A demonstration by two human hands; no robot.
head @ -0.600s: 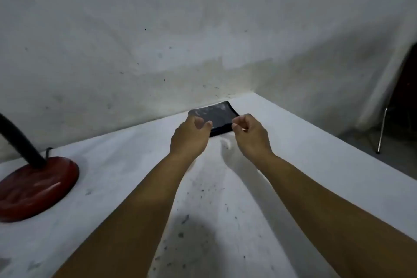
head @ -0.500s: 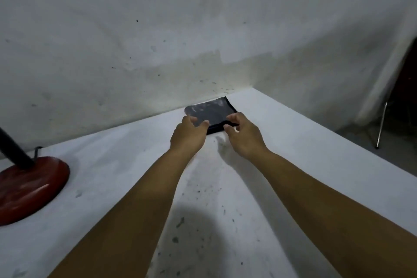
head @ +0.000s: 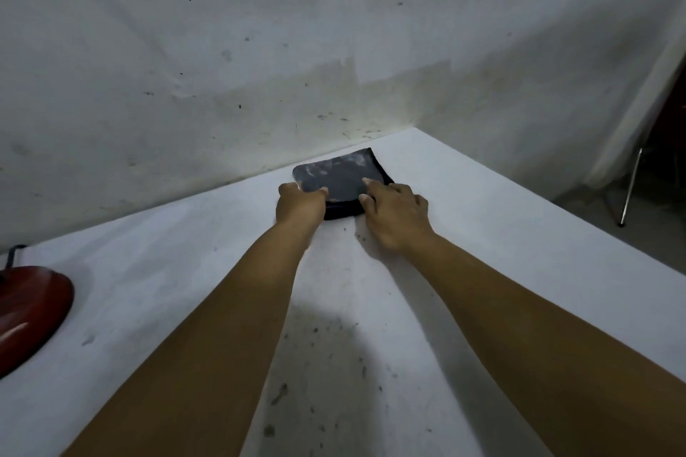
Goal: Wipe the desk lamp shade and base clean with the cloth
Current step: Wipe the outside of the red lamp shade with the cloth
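Observation:
A folded dark cloth (head: 339,174) with pale dusty smears lies on the white table (head: 482,252), close to the wall at the far end. My left hand (head: 300,206) grips the cloth's near left corner, thumb on top. My right hand (head: 395,213) pinches the near right edge, with the index finger lying over the cloth and the thumb at its edge. The lamp's glossy red round base (head: 33,312) sits at the far left, cut off by the frame. The lamp's stem and shade are out of view.
A stained white wall (head: 334,48) stands right behind the table. A black cable (head: 13,254) runs behind the lamp base. The table's right edge drops to the floor, where a thin metal chair leg (head: 631,189) stands. Dark specks dot the tabletop near me.
Both hands moved forward and closed onto the cloth's near edge. The view has shifted right, so the lamp's black stem has left the frame.

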